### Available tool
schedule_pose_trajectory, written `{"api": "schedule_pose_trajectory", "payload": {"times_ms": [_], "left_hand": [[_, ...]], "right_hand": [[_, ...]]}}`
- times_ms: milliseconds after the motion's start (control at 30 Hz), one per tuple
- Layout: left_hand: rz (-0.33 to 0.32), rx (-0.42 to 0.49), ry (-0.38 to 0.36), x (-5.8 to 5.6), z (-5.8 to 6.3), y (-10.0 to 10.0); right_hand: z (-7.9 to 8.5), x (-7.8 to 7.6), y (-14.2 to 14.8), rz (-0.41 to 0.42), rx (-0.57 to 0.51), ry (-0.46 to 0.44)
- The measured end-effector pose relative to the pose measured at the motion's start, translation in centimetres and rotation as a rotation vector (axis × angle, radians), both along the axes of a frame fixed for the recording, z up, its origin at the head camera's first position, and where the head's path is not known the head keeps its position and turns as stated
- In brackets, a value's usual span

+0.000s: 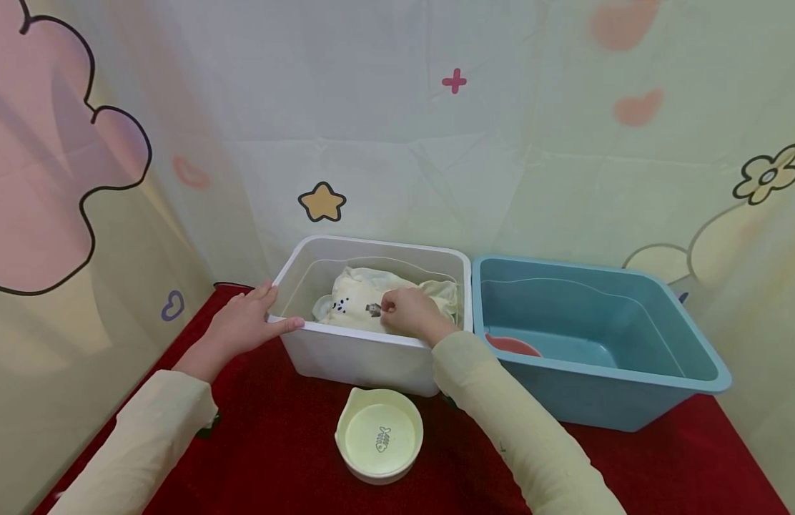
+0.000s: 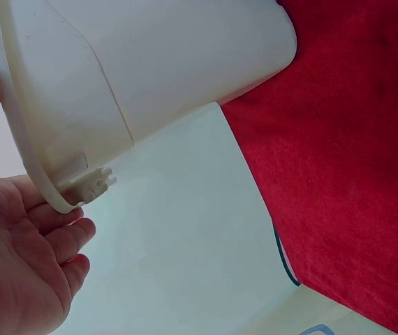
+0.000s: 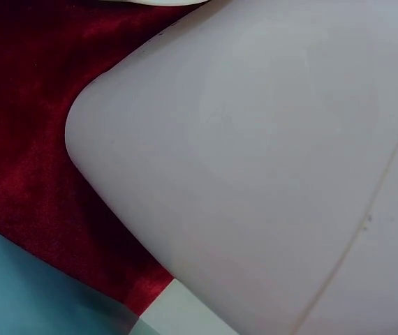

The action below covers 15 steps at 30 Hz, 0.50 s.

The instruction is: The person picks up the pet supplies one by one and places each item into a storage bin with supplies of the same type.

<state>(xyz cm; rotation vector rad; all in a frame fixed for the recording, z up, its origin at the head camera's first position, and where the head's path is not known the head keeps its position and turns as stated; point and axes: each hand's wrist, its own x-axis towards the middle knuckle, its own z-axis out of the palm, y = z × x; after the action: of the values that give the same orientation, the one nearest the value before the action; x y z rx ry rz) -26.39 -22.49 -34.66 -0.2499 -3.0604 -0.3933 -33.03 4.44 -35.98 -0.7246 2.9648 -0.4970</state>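
Observation:
My left hand [image 1: 239, 322] grips the rim at the front left corner of a white plastic bin [image 1: 365, 357], with the thumb along the front rim. In the left wrist view, the left hand [image 2: 28, 251] has its fingers bent beneath the rim. Inside the bin lies a bunched cream cloth [image 1: 355, 297] with a dark paw print and a small dark picture. My right hand [image 1: 413, 312] reaches over the front rim, fingers curled, and pinches this cloth beside the picture. From the right wrist, only the bin's outer wall [image 3: 220, 153] shows, without the hand.
A blue bin [image 1: 584, 393] stands close against the white bin's right side, with a coral-red rounded item [image 1: 513, 346] inside. In front, a pale yellow bowl [image 1: 379, 436] with a fish-bone print sits on the red cloth [image 1: 262, 443]. A printed curtain [image 1: 397, 172] hangs behind.

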Motion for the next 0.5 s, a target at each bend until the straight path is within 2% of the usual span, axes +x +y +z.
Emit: {"api": "schedule_pose_trajectory", "payload": {"times_ms": [200, 500], "left_hand": [[0.002, 0.006, -0.011, 0.07, 0.11, 0.08], [0.008, 0.002, -0.026, 0.10, 0.18, 0.11]], "right_hand": [[0.03, 0.13, -0.12, -0.037, 0.001, -0.102], [-0.29, -0.03, -0.08, -0.012, 0.053, -0.185]]}}
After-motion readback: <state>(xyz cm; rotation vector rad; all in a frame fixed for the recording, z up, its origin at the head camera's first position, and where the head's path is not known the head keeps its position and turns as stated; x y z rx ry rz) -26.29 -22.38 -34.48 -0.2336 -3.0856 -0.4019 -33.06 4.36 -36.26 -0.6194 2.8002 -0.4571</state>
